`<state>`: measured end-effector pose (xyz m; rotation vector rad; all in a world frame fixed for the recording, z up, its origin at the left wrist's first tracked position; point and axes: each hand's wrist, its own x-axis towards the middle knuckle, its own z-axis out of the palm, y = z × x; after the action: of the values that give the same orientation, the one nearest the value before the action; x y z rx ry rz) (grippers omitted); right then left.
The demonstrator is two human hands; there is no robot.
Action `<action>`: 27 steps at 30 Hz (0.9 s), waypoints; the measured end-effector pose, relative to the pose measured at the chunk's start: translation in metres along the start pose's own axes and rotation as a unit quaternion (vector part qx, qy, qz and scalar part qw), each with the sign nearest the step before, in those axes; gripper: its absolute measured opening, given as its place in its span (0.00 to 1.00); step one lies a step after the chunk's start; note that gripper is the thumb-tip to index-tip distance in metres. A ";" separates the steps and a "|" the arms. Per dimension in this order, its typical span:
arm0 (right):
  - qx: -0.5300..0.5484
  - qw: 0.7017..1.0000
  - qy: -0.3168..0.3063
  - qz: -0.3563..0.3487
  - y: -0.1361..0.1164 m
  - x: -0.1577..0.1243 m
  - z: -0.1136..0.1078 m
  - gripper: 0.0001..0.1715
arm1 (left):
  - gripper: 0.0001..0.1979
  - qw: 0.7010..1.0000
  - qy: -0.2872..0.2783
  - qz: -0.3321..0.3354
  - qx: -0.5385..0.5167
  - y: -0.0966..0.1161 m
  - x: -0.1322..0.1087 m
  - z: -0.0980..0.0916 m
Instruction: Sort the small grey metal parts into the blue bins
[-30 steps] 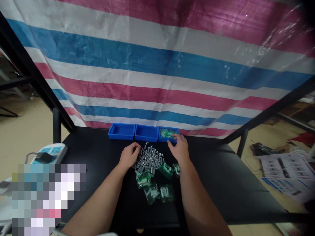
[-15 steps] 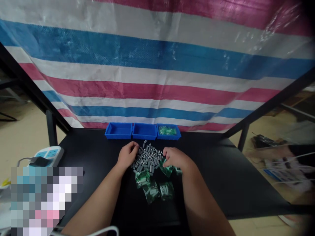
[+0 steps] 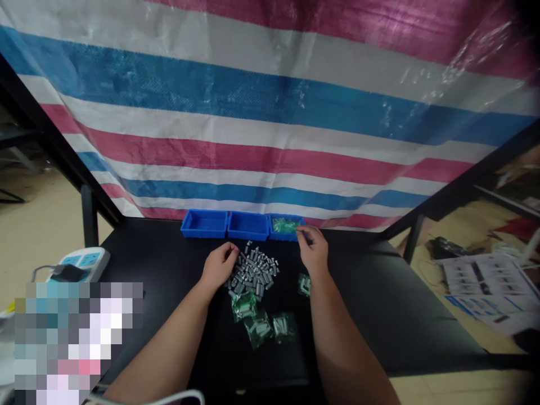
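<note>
Head view, centre: green packets (image 3: pixel 285 225) look part binned, part loose.
Rightmost of three blue bins (image 3: pixel 279 236) holds some; four loose packets (image 3: pixel 243 307) lie lower centre on worktop (image 3: pixel 379 304). Right hand (image 3: pixel 314 251) at bin's edge, fingers bent, any pinch unclear; left hand (image 3: pixel 218 265) curled beside grey cylinders (image 3: pixel 253 273), anything held hidden.

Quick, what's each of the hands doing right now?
Left hand: curled beside the grey parts; can't tell if it's holding anything.
Right hand: partly curled at the rightmost blue tray; grip can't be told.
</note>
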<state>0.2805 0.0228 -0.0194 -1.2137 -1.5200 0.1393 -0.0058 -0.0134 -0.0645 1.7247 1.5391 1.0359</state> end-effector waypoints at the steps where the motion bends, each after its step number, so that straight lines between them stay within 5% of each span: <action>1: -0.022 1.000 0.017 0.007 0.005 -0.001 0.001 0.09 | 0.14 1.000 0.001 0.001 -0.001 0.000 0.000 0.000; 9: -0.117 0.991 0.068 0.017 0.028 -0.005 0.004 0.15 | 0.13 1.000 0.006 -0.005 -0.013 -0.001 0.000 0.001; 16: -0.227 0.970 -0.062 0.061 0.025 -0.005 0.011 0.18 | 0.13 1.000 -0.001 -0.004 -0.009 0.000 0.000 0.000; 21: -0.243 0.966 -0.061 0.061 0.020 -0.005 0.008 0.19 | 0.13 1.000 0.005 -0.002 -0.014 0.000 0.000 0.000; 27: -0.192 0.971 -0.077 0.123 0.016 -0.008 -0.024 0.27 | 0.14 1.000 -0.001 -0.005 -0.005 0.000 -0.001 0.000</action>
<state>0.3076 0.0116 -0.0264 -1.7351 -1.5706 0.1067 -0.0057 -0.0140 -0.0652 1.7086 1.5367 1.0343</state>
